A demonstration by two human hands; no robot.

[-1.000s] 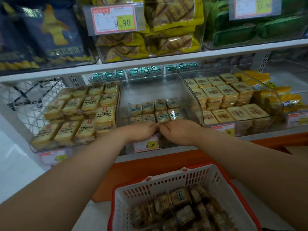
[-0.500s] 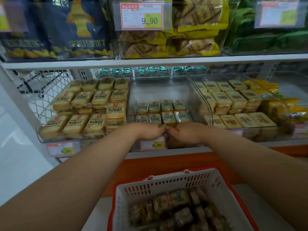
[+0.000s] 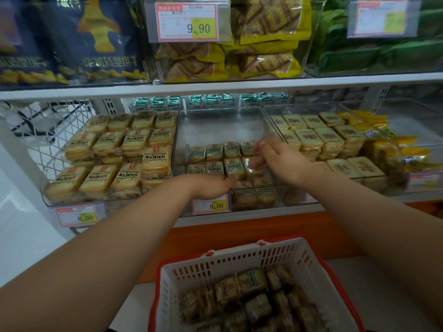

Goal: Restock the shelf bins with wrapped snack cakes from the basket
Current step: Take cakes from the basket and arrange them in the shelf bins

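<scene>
Since half a second ago: hands parted, no longer knuckle to knuckle at the middle bin's (image 3: 271,121) front lip. Right hand (image 3: 275,161) now further in, fingers loosely spread over the right-hand wrapped snack cakes (image 3: 223,159), blurred; whether gripping one, cannot tell. Left hand (image 3: 213,186) low at the front wall, fingers flat, holding nothing. Bare bin floor behind the two rows. More cakes in the white basket (image 3: 239,257) below.

Snack cakes (image 3: 231,161) lie in the middle bin (image 3: 223,125) under both grips, basket (image 3: 239,259) below and nearer.
</scene>
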